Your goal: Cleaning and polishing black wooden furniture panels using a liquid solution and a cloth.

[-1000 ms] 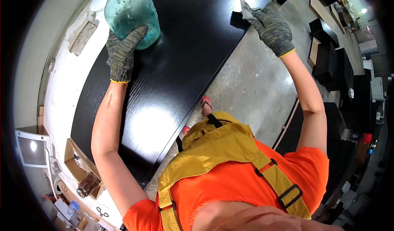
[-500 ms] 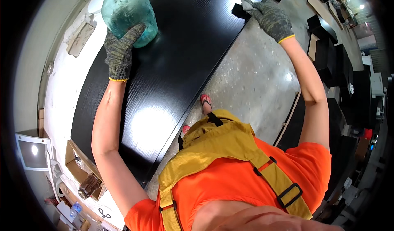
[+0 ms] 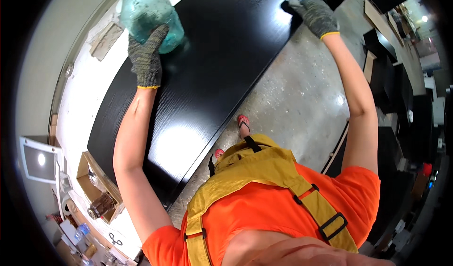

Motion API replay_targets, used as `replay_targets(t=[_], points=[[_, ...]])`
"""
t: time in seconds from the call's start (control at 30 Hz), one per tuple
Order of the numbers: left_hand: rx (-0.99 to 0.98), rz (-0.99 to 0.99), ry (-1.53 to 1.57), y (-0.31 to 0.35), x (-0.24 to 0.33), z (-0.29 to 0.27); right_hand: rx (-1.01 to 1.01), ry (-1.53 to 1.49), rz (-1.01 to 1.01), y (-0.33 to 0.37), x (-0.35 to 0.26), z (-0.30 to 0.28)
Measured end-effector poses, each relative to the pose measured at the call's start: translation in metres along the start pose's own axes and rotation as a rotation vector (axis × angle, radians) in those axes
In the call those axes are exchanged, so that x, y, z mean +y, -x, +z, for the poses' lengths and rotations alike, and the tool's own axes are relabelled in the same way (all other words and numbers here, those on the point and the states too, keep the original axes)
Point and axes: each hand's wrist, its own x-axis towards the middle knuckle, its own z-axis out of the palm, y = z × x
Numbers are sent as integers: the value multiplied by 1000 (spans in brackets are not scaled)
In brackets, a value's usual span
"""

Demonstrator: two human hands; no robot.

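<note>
A glossy black wood-grain panel (image 3: 222, 44) lies in front of me on a white surface. My left hand (image 3: 146, 60), in a grey-green knitted glove with a yellow cuff, is closed round the lower part of a see-through bluish plastic bottle (image 3: 153, 12) with a green top. The bottle is over the panel's left part. At the panel's far right edge, my gloved right hand (image 3: 320, 16) is closed on a small black pad (image 3: 289, 7). That pad is against the panel; whether it is sponge or cloth does not show.
A pale block (image 3: 105, 41) lies on the white table (image 3: 80, 86) at left. Nearer stand an open cardboard box (image 3: 85, 171) and a brown bottle (image 3: 101, 205). Concrete floor (image 3: 292, 91) runs along the panel's right side. Black furniture pieces (image 3: 381, 72) stand farther right.
The view has shifted slightly, so most things appear a little farther right. Both hands keep their holds on the bottle and the black pad. The pad sits closer under my right fingers.
</note>
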Motion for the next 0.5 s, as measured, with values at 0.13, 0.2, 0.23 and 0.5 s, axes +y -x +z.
replay_targets(t=[0.13, 0.2, 0.23, 0.5], points=[[118, -28, 54, -5, -4, 0, 186, -414, -256, -11, -137, -35], [184, 14, 13, -7, -4, 0, -51, -894, -311, 6, -193, -60], [218, 22, 20, -6, -3, -1, -91, -905, -366, 9, -206, -68], [239, 139, -71, 19, 25, -98, -119, -131, -16, -33, -62, -23]])
